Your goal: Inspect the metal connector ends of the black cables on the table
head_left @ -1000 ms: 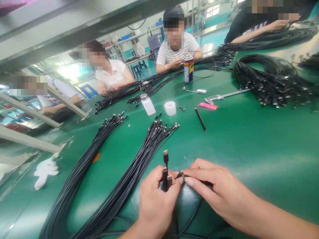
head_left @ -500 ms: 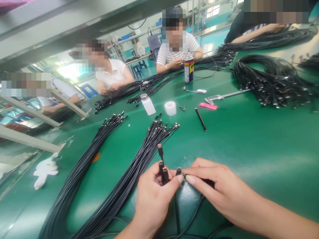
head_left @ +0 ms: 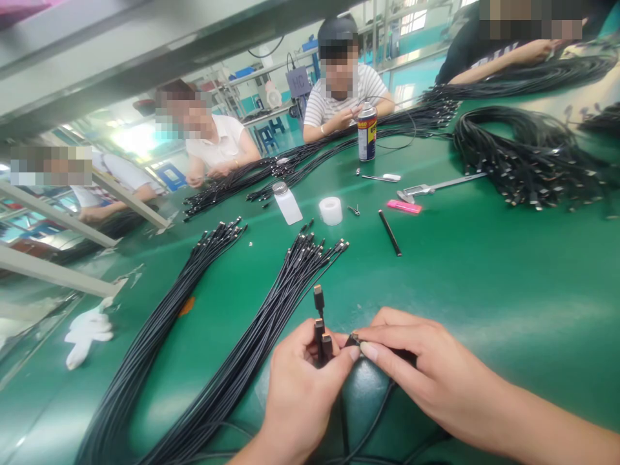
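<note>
My left hand [head_left: 310,381] is closed around several black cables. Three of their plugs [head_left: 318,298], with coppery tips, stick up between its fingers. Another plug [head_left: 352,340] is pinched between its thumb and index finger, tilted toward my right hand [head_left: 411,352]. That hand's thumb and index finger are pressed together at this plug's tip; whatever is between the fingertips is too small to make out. A dark cable end [head_left: 405,355] shows under its curled fingers, and a black cable [head_left: 382,410] runs down from there. Left of my hands lies a bundle of black cables [head_left: 256,336].
A second cable bundle [head_left: 150,336] and a white glove [head_left: 88,332] lie left. Beyond are a bottle [head_left: 288,205], tape roll [head_left: 330,211], black stick [head_left: 390,232], pink piece [head_left: 404,206], caliper [head_left: 431,188] and spray can [head_left: 367,134]. Co-workers sit across the green table [head_left: 508,290].
The plug between my left thumb and index finger has tilted toward my right fingertips. The three upright plugs have shifted slightly right and down. My right hand has barely moved.
</note>
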